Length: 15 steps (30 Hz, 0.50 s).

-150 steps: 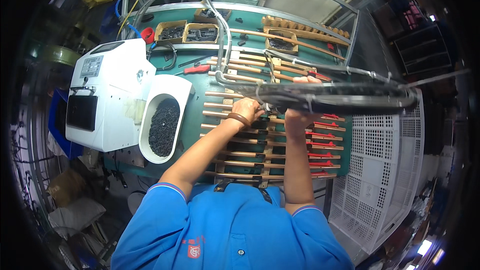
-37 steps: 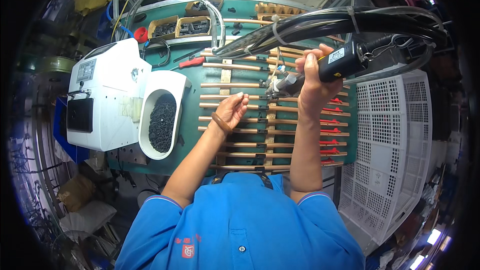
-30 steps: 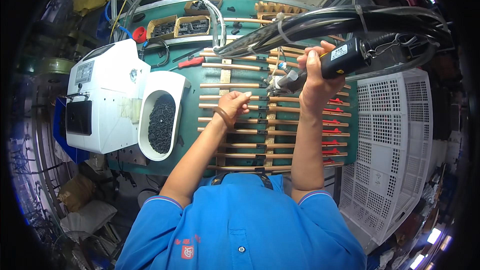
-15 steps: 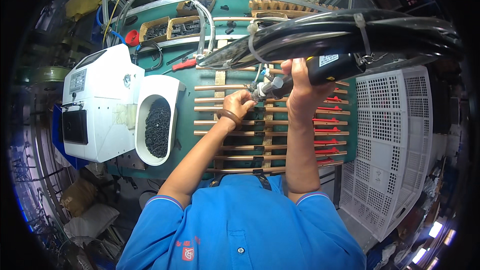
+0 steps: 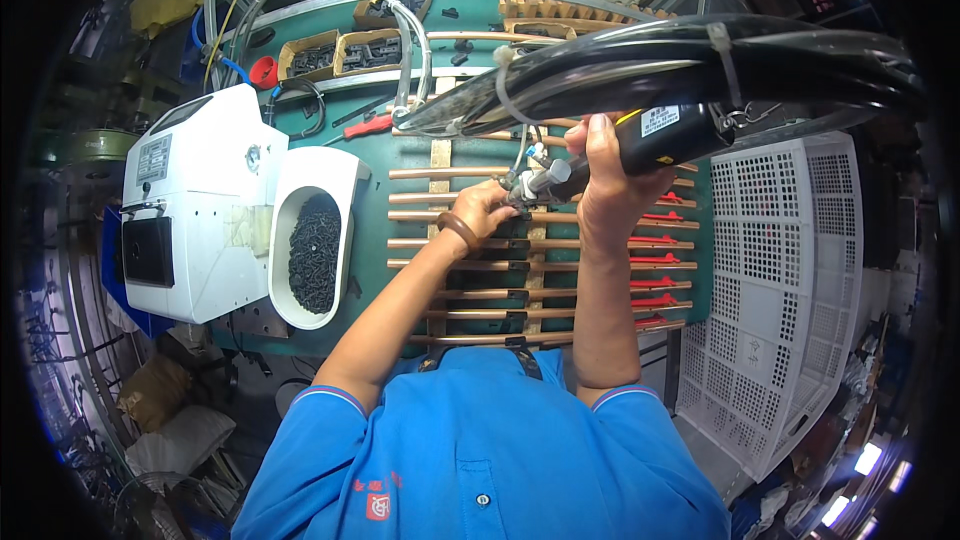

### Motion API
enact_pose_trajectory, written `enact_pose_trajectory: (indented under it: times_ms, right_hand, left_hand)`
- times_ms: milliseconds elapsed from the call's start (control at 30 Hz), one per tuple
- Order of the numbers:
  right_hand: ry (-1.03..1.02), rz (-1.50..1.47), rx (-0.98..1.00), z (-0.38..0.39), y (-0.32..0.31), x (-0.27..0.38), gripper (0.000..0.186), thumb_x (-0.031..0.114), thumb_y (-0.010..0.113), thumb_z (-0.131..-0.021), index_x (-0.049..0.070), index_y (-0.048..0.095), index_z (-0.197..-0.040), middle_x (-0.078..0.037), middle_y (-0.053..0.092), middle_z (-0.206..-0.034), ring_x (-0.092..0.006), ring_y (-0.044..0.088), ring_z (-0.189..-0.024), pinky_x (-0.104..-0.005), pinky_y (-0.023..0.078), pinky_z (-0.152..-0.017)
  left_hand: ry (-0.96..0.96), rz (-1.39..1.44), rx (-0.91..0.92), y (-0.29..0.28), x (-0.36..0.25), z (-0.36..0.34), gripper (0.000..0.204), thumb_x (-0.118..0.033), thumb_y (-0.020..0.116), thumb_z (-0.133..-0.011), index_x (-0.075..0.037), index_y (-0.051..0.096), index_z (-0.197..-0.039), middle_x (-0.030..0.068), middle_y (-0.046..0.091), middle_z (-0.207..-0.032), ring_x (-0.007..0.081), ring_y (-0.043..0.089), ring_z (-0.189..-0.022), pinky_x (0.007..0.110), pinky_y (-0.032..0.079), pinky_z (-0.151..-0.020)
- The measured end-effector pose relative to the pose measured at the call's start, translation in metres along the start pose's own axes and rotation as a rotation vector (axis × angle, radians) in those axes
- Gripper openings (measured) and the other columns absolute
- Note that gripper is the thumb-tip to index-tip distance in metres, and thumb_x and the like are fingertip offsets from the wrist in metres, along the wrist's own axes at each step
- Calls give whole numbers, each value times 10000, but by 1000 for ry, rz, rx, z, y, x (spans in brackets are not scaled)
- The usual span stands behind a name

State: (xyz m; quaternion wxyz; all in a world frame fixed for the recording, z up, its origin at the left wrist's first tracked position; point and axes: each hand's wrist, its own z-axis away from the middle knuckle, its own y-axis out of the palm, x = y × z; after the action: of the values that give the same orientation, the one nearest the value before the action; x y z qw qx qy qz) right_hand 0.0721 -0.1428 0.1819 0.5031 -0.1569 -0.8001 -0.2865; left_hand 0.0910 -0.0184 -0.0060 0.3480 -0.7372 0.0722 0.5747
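My right hand (image 5: 615,180) is wrapped round a black powered driver (image 5: 648,140), tilted with its metal front end (image 5: 540,180) pointing down-left toward a row of horizontal copper-coloured rods (image 5: 425,265). My left hand (image 5: 478,208), a brown bangle on its wrist, is closed right beside that front end, at one of the rods; what its fingertips hold is hidden. The rods carry small black parts (image 5: 516,294) near the middle and red clips (image 5: 655,300) at their right ends, and lie across wooden strips (image 5: 440,155). A bundle of black and clear hoses (image 5: 640,70) arches over my right hand.
Left stand a white machine (image 5: 180,190) and a white bowl of small dark screws (image 5: 318,255). Behind are cardboard boxes of black parts (image 5: 365,53), a red cup (image 5: 263,73) and a red-handled tool (image 5: 365,127). A white perforated crate (image 5: 760,300) stands right of the green table (image 5: 375,325).
Over the last second the driver and my right hand have shifted slightly left and down, and my left fingers have come in against its metal front end. The hose bundle has swung left and lower.
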Motion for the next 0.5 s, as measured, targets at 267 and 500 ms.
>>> enact_pose_trajectory:
  times_ms: [267,500]
  right_hand:
    - [-18,-19,28,2,-3,2,284,-83,552,-804,-33,479,-1074,-94,603,-813,-103,585,-643,-239,513,-608]
    - [-66,37,-12,-5,-9,-4,312,-104,536,-798,-37,462,-1094,-72,581,-796,-109,584,-644,-246,526,-621]
  left_hand:
    - [-50,82,131,-8,-2,-3,306,-268,785,-724,11,662,-754,95,552,-599,161,482,-565,306,424,-559]
    - [9,-213,3,-12,6,-9,371,-296,812,-634,-71,656,-885,75,530,-738,244,554,-671,373,454,-605]
